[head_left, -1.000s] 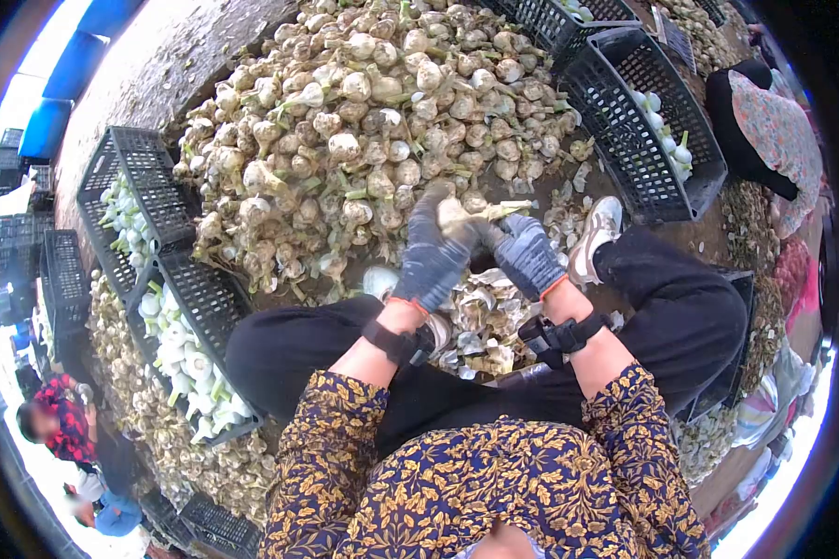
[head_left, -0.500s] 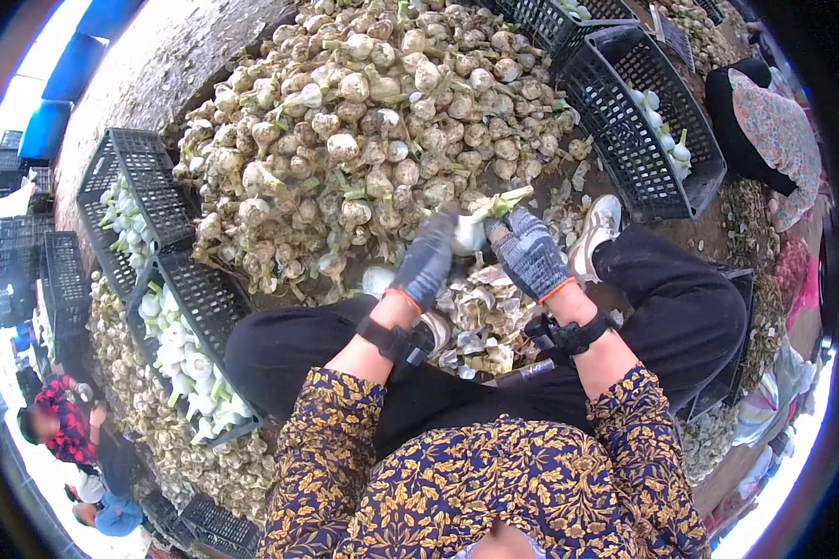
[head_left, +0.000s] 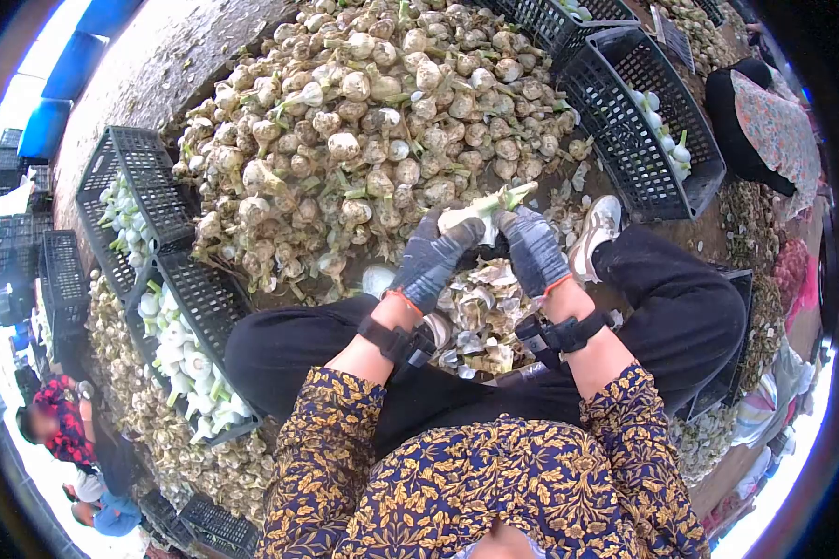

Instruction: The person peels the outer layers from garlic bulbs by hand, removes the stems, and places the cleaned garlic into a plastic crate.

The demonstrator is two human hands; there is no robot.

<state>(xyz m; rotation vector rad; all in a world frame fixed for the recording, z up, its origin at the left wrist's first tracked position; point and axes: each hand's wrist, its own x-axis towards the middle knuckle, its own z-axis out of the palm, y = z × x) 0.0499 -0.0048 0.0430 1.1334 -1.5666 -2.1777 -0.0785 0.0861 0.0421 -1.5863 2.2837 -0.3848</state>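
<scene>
So the person's sitting on the ground with both gloved hands wrapped around one garlic bulb point(head_left: 466, 222). The left hand point(head_left: 433, 256) grips it from the side and the right hand point(head_left: 534, 247) pinches the other side, so the bulb sits right between them with its green stem poking up and to the right. It's held just above the heap of peels point(head_left: 480, 321) in the lap area. The big pile of garlic point(head_left: 373, 121) is right in front, and a black crate point(head_left: 216, 298) of cleaned bulbs sits by the left knee.
</scene>
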